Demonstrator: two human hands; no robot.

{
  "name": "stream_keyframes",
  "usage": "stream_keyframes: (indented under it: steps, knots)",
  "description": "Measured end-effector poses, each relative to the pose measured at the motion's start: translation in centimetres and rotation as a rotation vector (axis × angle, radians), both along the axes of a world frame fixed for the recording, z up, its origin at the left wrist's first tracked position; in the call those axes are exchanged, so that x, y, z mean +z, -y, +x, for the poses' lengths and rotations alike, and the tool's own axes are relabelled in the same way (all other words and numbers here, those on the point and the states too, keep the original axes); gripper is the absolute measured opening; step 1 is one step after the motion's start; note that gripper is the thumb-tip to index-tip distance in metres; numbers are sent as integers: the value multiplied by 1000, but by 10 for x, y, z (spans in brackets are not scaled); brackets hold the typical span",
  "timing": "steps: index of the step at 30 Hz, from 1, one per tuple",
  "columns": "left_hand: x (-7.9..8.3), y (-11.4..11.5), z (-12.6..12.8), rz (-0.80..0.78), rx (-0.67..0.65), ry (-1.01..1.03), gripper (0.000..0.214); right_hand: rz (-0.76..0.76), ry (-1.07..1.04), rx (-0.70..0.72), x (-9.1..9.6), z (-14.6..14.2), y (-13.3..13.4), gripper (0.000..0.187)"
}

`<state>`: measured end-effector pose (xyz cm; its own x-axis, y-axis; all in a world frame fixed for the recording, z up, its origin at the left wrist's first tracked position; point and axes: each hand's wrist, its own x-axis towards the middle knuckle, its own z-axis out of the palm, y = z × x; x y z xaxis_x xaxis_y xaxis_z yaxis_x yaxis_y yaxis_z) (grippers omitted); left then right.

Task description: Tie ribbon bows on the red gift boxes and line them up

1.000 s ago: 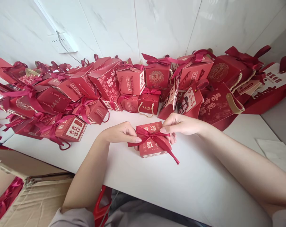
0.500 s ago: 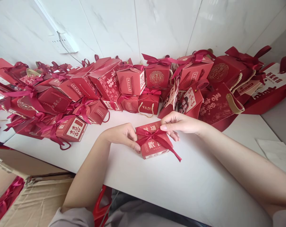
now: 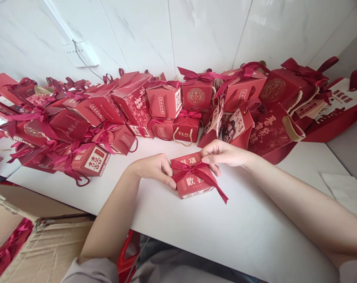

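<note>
A small flat red gift box [image 3: 193, 184] with gold characters lies on the white table [image 3: 196, 232], tied with a dark red ribbon [image 3: 196, 171] whose tail trails to the lower right. My left hand [image 3: 154, 168] grips the box's left edge, thumb by the ribbon. My right hand [image 3: 222, 154] pinches the ribbon at the box's far right corner, its lower fingers against the box's side.
Several red gift boxes and bags [image 3: 166, 102] with bows and rope handles crowd the back of the table along the tiled wall. A cardboard carton [image 3: 45, 247] with red ribbon inside stands at the lower left. White paper [image 3: 346, 188] lies at the right.
Both hands had been pulling the bow's loops apart; the left hand has let the ribbon go and moved to the box's left edge. The box has turned slightly.
</note>
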<state>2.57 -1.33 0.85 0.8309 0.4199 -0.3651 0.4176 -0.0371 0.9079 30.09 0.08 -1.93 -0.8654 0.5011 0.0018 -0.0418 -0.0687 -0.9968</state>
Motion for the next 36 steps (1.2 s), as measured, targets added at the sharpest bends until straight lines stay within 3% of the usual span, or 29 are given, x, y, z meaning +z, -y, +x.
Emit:
stream_keyframes:
  steps: [5, 8, 12, 19, 29, 36]
  knots:
    - [-4, -4, -3, 35, -83, -36, 26, -33, 3, -18, 5, 2, 1, 42]
    - [-4, -6, -4, -35, -124, -82, 29, -41, 9, -45, 3, 3, -1, 44]
    - [-1, -6, -4, -75, -58, -28, 33, -45, 22, -40, 0, 4, -2, 38]
    - [-3, -5, -4, -53, 35, -9, 19, -12, -6, -2, -2, 3, -3, 31]
    - [-6, -6, -4, 13, -57, -72, 20, 4, 24, 12, -3, 3, -4, 31]
    - [-11, -9, -4, 79, -139, -64, 21, -10, 22, -39, -1, 5, -3, 41]
